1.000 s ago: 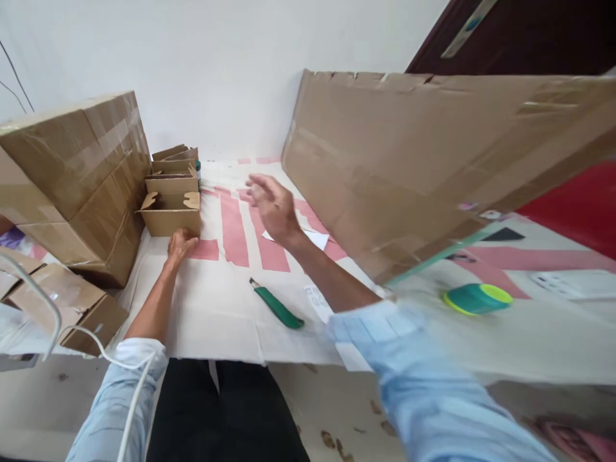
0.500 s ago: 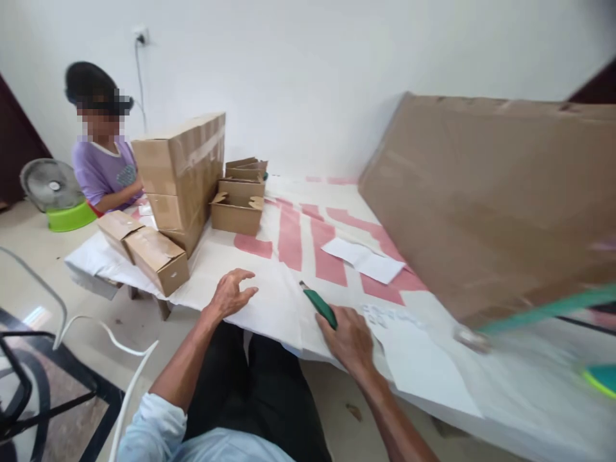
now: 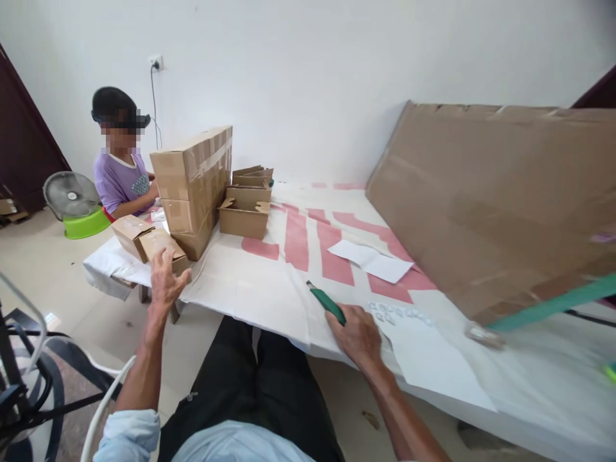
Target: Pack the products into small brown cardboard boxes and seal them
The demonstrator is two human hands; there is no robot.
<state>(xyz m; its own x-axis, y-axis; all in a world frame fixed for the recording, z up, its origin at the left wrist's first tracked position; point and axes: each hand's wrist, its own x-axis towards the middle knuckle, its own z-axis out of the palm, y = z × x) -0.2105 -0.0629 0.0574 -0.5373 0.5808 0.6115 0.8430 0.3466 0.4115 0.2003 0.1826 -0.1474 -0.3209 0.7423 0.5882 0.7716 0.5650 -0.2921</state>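
White-draped worktop (image 3: 240, 282): right hand (image 3: 359, 337) gripping a green-handled cutter (image 3: 327, 304), left hand (image 3: 165, 282) spread empty by a closed brown cardboard box (image 3: 158, 240). Open-topped brown cardboard cartons (image 3: 243, 223) already stand beyond!

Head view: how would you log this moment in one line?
left hand: open, at small box, contact unclear | right hand: gripping cutter | open boxes: beside carton stack

Rear of green cutter (image 3: 326, 304) covered by right hand (image 3: 359, 335). Near carton (image 3: 161, 238) partly masked by left hand (image 3: 166, 279); contact cannot be told. Large cardboard panel (image 3: 486, 205) cut off by right edge. Co-worker (image 3: 120, 185) partly screened by stacked cartons (image 3: 174, 176).
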